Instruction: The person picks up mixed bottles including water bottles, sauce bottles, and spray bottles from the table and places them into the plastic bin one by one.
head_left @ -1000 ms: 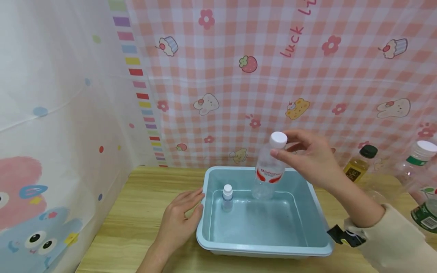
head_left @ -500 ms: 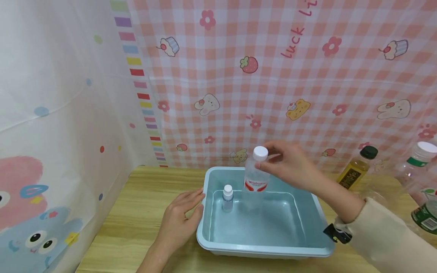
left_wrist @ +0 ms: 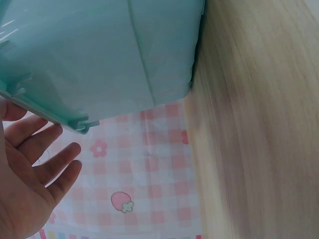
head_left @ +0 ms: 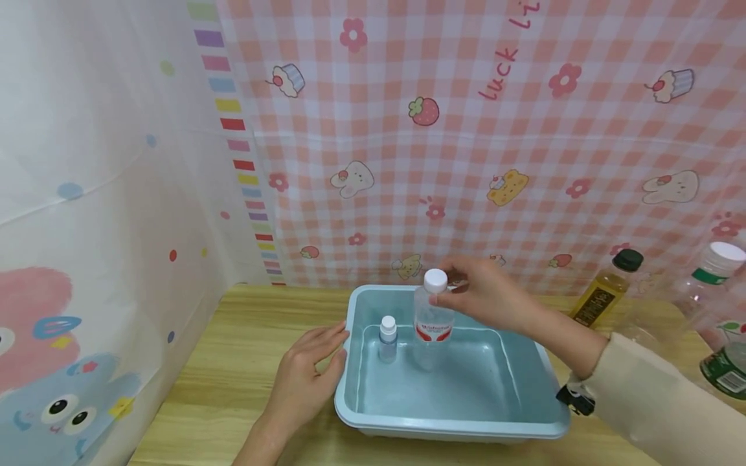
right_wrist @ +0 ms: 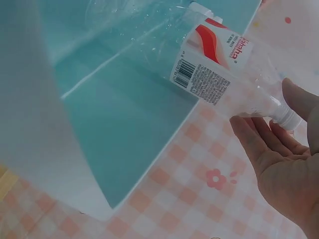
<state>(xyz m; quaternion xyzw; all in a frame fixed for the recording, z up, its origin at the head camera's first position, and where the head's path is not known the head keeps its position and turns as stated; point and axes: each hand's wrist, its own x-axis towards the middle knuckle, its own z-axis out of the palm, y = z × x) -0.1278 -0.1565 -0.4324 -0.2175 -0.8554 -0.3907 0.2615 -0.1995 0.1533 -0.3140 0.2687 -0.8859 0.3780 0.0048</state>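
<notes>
Head view: the right hand (head_left: 486, 298) is holding the bottle (head_left: 432, 317) upright inside the tub (head_left: 454, 426), near a small vial (head_left: 388, 342). Left wrist view: the left hand (left_wrist: 30, 179) is touching the tub, grip spread. Right wrist view: the right hand's grip is pinching the bottle's neck.

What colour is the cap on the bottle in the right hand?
White; the cap shows best in the head view.
</notes>
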